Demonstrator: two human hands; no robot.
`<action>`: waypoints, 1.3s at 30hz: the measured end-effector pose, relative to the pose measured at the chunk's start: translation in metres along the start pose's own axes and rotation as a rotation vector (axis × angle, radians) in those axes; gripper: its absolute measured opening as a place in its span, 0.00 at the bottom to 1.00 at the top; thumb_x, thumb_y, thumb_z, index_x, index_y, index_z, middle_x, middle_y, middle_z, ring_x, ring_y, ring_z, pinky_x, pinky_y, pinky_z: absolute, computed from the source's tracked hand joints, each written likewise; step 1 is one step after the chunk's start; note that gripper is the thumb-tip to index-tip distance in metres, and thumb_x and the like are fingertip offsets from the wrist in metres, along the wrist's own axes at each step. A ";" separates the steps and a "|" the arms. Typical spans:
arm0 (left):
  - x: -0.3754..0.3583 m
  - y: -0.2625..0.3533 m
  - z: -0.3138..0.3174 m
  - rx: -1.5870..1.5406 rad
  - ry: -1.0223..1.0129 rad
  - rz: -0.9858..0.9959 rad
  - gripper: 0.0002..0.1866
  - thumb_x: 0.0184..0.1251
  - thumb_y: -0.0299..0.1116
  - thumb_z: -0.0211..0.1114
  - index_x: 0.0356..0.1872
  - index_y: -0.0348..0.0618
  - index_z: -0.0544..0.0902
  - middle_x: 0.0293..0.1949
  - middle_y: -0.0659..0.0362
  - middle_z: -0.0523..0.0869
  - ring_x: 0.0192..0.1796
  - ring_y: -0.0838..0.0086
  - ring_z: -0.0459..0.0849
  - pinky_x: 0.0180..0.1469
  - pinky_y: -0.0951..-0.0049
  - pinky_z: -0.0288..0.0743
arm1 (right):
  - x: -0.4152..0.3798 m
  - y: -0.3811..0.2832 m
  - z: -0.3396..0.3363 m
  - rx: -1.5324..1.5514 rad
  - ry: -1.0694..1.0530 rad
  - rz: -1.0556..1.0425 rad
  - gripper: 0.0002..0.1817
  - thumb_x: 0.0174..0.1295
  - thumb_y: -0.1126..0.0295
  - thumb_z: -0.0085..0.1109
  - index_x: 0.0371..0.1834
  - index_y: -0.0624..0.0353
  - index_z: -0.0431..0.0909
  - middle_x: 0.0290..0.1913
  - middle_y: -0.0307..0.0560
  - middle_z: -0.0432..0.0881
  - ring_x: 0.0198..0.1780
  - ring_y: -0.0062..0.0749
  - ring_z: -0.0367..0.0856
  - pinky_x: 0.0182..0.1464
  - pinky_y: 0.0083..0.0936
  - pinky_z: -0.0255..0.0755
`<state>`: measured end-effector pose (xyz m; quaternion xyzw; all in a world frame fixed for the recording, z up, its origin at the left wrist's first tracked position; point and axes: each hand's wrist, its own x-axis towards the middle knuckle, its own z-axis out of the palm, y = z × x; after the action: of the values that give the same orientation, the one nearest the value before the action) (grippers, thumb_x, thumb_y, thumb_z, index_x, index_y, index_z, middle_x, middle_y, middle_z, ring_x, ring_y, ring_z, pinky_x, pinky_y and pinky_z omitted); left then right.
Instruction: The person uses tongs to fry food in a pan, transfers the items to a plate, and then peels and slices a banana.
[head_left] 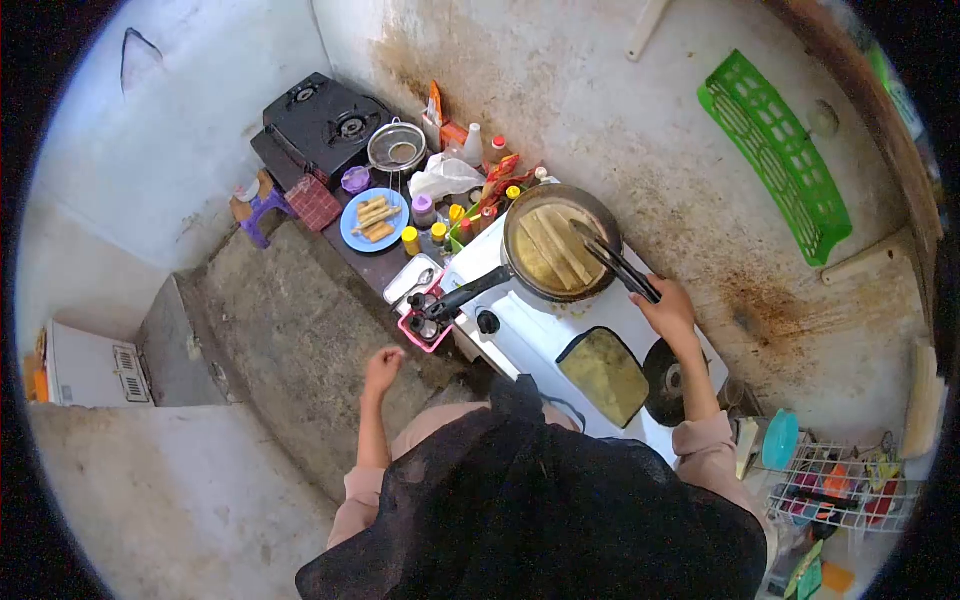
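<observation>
My right hand [668,308] grips the dark handles of tongs [622,268], whose tips reach into the frying pan [613,223]. Long, pale rolls [553,247] lie side by side in oil inside the pan, right beside the tongs' tips. The pan sits on the white stove [535,335], its black handle [470,293] pointing left. Away from the stove, my left hand [383,370] hangs over the floor with its fingers curled in and nothing showing in them. Golden fried rolls [376,213] rest on a blue plate [348,228] to the left of the pan.
A folded green cloth [605,375] lies on the stove beside a bare burner [668,380]. Bottles with yellow caps [411,238] and a pink basket [430,340] stand near the pan handle. Behind are a strainer [397,148] and a black stove [325,125].
</observation>
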<state>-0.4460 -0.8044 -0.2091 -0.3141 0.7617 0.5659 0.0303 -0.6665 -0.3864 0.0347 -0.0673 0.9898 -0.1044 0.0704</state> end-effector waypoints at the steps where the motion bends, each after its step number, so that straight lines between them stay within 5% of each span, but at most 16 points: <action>1: 0.000 -0.018 0.003 0.048 -0.017 -0.022 0.13 0.58 0.37 0.59 0.37 0.37 0.80 0.28 0.60 0.82 0.30 0.76 0.77 0.34 0.76 0.71 | -0.003 -0.003 -0.002 -0.032 -0.019 0.011 0.30 0.48 0.50 0.59 0.53 0.54 0.72 0.47 0.53 0.76 0.46 0.46 0.75 0.47 0.36 0.69; 5: -0.015 -0.074 0.012 0.209 -0.163 -0.141 0.14 0.57 0.40 0.57 0.33 0.40 0.82 0.25 0.56 0.81 0.28 0.72 0.78 0.33 0.71 0.71 | -0.012 0.006 0.018 -0.153 0.247 -0.068 0.32 0.48 0.51 0.59 0.54 0.57 0.69 0.45 0.54 0.75 0.46 0.46 0.75 0.46 0.36 0.70; 7: -0.033 -0.107 0.022 0.382 -0.245 -0.236 0.15 0.56 0.41 0.56 0.31 0.39 0.83 0.28 0.49 0.82 0.31 0.63 0.80 0.35 0.66 0.71 | -0.016 0.006 0.018 -0.121 0.182 -0.071 0.31 0.49 0.52 0.59 0.53 0.59 0.69 0.44 0.54 0.75 0.45 0.46 0.76 0.45 0.36 0.70; 9: -0.090 -0.107 0.018 0.123 -0.249 -0.018 0.15 0.55 0.41 0.56 0.33 0.39 0.81 0.31 0.48 0.82 0.35 0.63 0.81 0.38 0.64 0.72 | -0.021 0.009 0.020 -0.078 0.161 -0.096 0.29 0.50 0.55 0.58 0.52 0.62 0.70 0.42 0.54 0.75 0.42 0.46 0.76 0.42 0.37 0.70; 11: -0.142 -0.105 0.002 0.207 -0.253 0.089 0.14 0.56 0.41 0.56 0.36 0.41 0.78 0.34 0.50 0.81 0.39 0.64 0.80 0.41 0.65 0.73 | -0.032 0.006 0.022 -0.042 0.274 -0.103 0.29 0.51 0.55 0.57 0.53 0.61 0.69 0.42 0.53 0.75 0.42 0.47 0.76 0.42 0.37 0.70; 12: -0.135 -0.131 -0.006 0.712 -0.290 -0.056 0.14 0.57 0.41 0.55 0.38 0.43 0.78 0.37 0.50 0.81 0.43 0.61 0.79 0.43 0.63 0.72 | -0.035 0.004 0.021 -0.025 0.329 -0.105 0.28 0.51 0.55 0.57 0.53 0.61 0.68 0.42 0.53 0.75 0.42 0.47 0.76 0.41 0.37 0.70; 15: -0.146 -0.126 0.007 0.952 -0.442 0.158 0.15 0.58 0.42 0.53 0.42 0.47 0.79 0.38 0.52 0.81 0.43 0.57 0.78 0.44 0.65 0.73 | -0.036 0.016 0.034 -0.025 0.201 -0.088 0.28 0.52 0.55 0.56 0.54 0.60 0.67 0.42 0.53 0.75 0.40 0.47 0.77 0.40 0.38 0.71; 18: -0.104 -0.195 0.029 0.282 -0.274 -0.566 0.19 0.53 0.44 0.59 0.31 0.34 0.80 0.27 0.49 0.82 0.28 0.63 0.80 0.31 0.66 0.72 | -0.048 0.006 0.028 0.072 0.231 -0.067 0.28 0.53 0.55 0.55 0.55 0.60 0.66 0.43 0.54 0.75 0.39 0.47 0.77 0.39 0.39 0.71; 22: -0.119 -0.183 0.016 0.527 -0.440 -0.280 0.21 0.53 0.46 0.60 0.30 0.32 0.80 0.26 0.50 0.82 0.30 0.61 0.81 0.34 0.65 0.72 | -0.049 0.006 0.043 0.064 0.257 -0.051 0.28 0.54 0.55 0.54 0.55 0.59 0.65 0.43 0.54 0.75 0.39 0.49 0.77 0.38 0.40 0.72; 28: -0.163 -0.162 0.021 0.658 -0.333 -0.364 0.23 0.56 0.48 0.54 0.31 0.32 0.81 0.31 0.47 0.82 0.39 0.58 0.81 0.43 0.64 0.71 | -0.051 -0.010 0.051 0.094 0.282 -0.027 0.27 0.58 0.55 0.49 0.55 0.60 0.63 0.44 0.55 0.73 0.38 0.50 0.77 0.37 0.40 0.72; 30: -0.177 -0.167 0.018 0.692 -0.461 -0.475 0.22 0.57 0.46 0.53 0.33 0.32 0.81 0.35 0.46 0.82 0.43 0.59 0.79 0.46 0.66 0.70 | -0.050 -0.008 0.056 -0.001 0.150 -0.039 0.26 0.59 0.55 0.48 0.56 0.61 0.62 0.45 0.56 0.73 0.37 0.50 0.78 0.36 0.41 0.72; 32: -0.185 -0.171 0.015 0.729 -0.557 -0.509 0.20 0.56 0.43 0.54 0.33 0.32 0.81 0.36 0.45 0.81 0.43 0.60 0.80 0.44 0.67 0.71 | -0.061 -0.014 0.059 0.046 0.258 -0.016 0.27 0.59 0.55 0.48 0.56 0.62 0.61 0.45 0.57 0.72 0.37 0.50 0.78 0.36 0.40 0.72; 37: -0.201 -0.248 -0.012 0.818 -0.368 0.039 0.17 0.55 0.42 0.54 0.31 0.36 0.80 0.29 0.47 0.80 0.41 0.57 0.79 0.45 0.64 0.69 | -0.066 -0.022 0.058 -0.075 0.129 -0.009 0.27 0.60 0.55 0.47 0.56 0.63 0.61 0.43 0.57 0.72 0.36 0.50 0.78 0.36 0.39 0.72; 39: -0.183 -0.257 -0.021 0.790 -0.310 0.103 0.17 0.56 0.43 0.53 0.33 0.37 0.78 0.28 0.47 0.80 0.39 0.57 0.79 0.44 0.64 0.69 | -0.074 -0.031 0.059 -0.007 0.281 0.017 0.27 0.60 0.55 0.46 0.56 0.62 0.61 0.43 0.57 0.73 0.36 0.50 0.78 0.35 0.39 0.72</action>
<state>-0.1614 -0.7832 -0.3445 -0.1513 0.9211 0.2719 0.2339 -0.5816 -0.4166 -0.0065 -0.0436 0.9908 -0.1087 -0.0683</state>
